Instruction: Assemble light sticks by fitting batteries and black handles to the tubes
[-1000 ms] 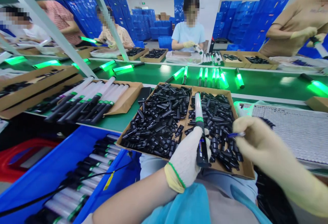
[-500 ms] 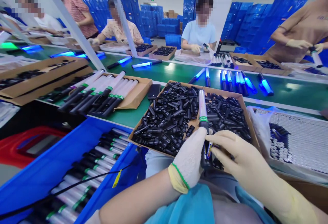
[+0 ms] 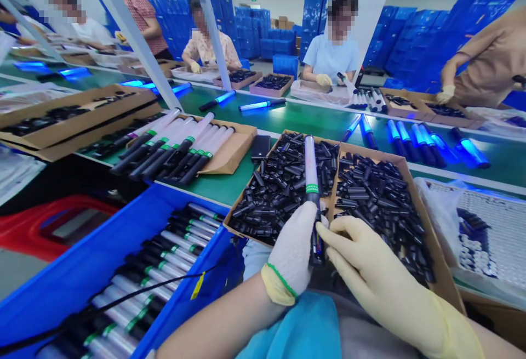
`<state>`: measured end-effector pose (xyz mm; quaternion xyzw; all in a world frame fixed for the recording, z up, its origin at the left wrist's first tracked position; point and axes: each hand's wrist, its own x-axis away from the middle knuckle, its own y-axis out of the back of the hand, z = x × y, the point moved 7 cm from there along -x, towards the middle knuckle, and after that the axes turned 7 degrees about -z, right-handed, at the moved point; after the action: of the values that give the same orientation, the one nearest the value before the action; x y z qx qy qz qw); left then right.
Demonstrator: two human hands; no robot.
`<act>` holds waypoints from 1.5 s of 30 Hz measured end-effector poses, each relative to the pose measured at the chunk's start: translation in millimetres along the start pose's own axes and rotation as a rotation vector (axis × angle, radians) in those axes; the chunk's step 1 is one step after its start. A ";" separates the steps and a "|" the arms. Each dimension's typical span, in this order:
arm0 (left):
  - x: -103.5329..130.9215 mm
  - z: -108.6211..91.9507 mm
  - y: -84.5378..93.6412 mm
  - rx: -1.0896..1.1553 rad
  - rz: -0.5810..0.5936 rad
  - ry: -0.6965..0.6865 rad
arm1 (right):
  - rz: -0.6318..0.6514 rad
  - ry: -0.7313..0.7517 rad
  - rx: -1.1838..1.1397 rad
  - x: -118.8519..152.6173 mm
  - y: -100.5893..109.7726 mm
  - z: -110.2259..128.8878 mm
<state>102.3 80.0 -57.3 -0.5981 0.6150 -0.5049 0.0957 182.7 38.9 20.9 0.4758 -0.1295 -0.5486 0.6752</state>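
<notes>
Stick (image 3: 312, 189) shifted over left box (image 3: 228, 226), black parts (image 3: 283, 178) inside; left grip (image 3: 293, 246) clasps it, right grip (image 3: 370, 263) unclear.

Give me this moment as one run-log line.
left hand: grips unlit light stick | right hand: at its black handle | ahead: heaped black parts | beyond: blue-lit sticks

The light stick (image 3: 311, 170) lies in the left hand (image 3: 292, 249), in front of the cardboard tray (image 3: 446, 282) of plastic covers (image 3: 382, 200) — the tray has a bin (image 3: 82, 271) of stacked sticks (image 3: 164, 263) leftward, batteries (image 3: 509, 233) rightward, a conveyor belt (image 3: 320, 115) behind.
</notes>
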 end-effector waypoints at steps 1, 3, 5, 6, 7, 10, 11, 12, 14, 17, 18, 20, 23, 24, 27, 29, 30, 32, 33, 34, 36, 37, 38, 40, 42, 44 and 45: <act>0.3 -3.4 2.0 -0.005 -0.007 -0.014 | 0.015 -0.003 -0.017 -2.2 -2.2 0.4; 0.7 -8.8 5.4 -0.016 -0.017 -0.032 | -0.010 -0.048 -0.058 -7.6 -4.5 -3.8; 0.7 -12.7 8.5 -0.021 -0.021 -0.040 | -0.075 -0.101 -0.086 -13.0 -5.7 -10.6; 0.5 -14.6 10.3 -0.019 -0.025 -0.047 | -0.105 -0.112 -0.093 -15.3 -6.5 -12.9; 0.3 -16.1 12.3 -0.018 -0.031 -0.055 | -0.128 -0.111 -0.101 -17.2 -7.4 -13.8; -0.9 -18.7 18.2 -0.015 -0.052 -0.081 | -0.151 -0.096 -0.172 -20.2 -10.0 -12.8; -1.7 -18.7 20.2 -0.014 -0.064 -0.091 | -0.148 -0.112 -0.209 -20.5 -10.7 -13.2; -2.7 -18.2 22.1 -0.011 -0.078 -0.101 | -0.147 -0.139 -0.241 -20.7 -11.1 -14.5; -4.9 -15.2 24.6 -0.007 -0.104 -0.117 | -0.165 -0.200 -0.271 -21.1 -10.6 -18.5; -6.9 -7.0 23.0 0.002 -0.113 -0.107 | -0.240 -0.230 -0.238 -22.4 -6.6 -23.9; -6.8 -4.3 20.9 0.003 -0.106 -0.096 | -0.264 -0.230 -0.225 -22.4 -5.2 -25.2; -5.0 -1.2 15.7 -0.001 -0.088 -0.076 | -0.299 -0.257 -0.250 -20.7 -3.2 -28.6; -0.5 -3.2 7.5 -0.017 -0.032 -0.076 | -0.260 -0.377 -0.416 -14.2 -6.3 -34.3; 0.9 -5.6 6.9 -0.022 -0.026 -0.093 | -0.226 -0.403 -0.450 -12.0 -8.3 -34.3; 3.3 -11.2 11.0 -0.042 -0.049 -0.152 | -0.191 -0.299 -0.329 -9.0 -7.3 -24.5; 3.0 -10.5 13.6 -0.061 -0.056 -0.156 | -0.242 -0.114 -0.149 -7.3 -2.0 -11.5; 2.5 -9.7 13.9 -0.067 -0.053 -0.150 | -0.253 -0.023 -0.067 -5.6 -0.7 -5.1; 1.5 -10.6 13.5 -0.076 -0.051 -0.139 | -0.227 0.120 0.048 -2.0 -0.6 2.5; 1.2 -13.0 12.8 -0.078 -0.046 -0.128 | -0.203 0.170 0.078 -0.9 0.1 2.6; 1.1 -16.7 11.8 -0.079 -0.037 -0.111 | -0.190 0.195 0.093 -1.0 2.6 -0.8; 1.7 -30.8 10.5 -0.071 -0.019 -0.102 | -0.224 0.160 0.116 -6.6 13.6 -19.1; 2.2 -41.2 11.0 -0.064 -0.022 -0.125 | -0.224 0.109 0.154 -12.4 17.4 -32.8; 2.9 -52.7 12.4 -0.058 -0.036 -0.164 | -0.185 0.059 0.209 -19.7 17.2 -47.3; 4.6 -73.6 17.1 -0.049 -0.085 -0.256 | -0.011 0.018 0.325 -35.9 4.0 -71.3; 5.6 -83.5 20.5 -0.054 -0.114 -0.291 | 0.168 0.064 0.405 -50.4 -19.3 -82.2; 5.4 -82.3 20.2 -0.064 -0.080 -0.265 | 0.222 0.097 0.449 -63.3 -40.0 -82.6; 5.3 -80.0 19.6 -0.069 -0.052 -0.251 | 0.228 0.098 0.480 -68.9 -48.8 -80.9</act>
<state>30.6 111.7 -31.3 -0.6753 0.5993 -0.4069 0.1384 183.8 141.6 -35.1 0.6305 -0.2757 -0.3990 0.6060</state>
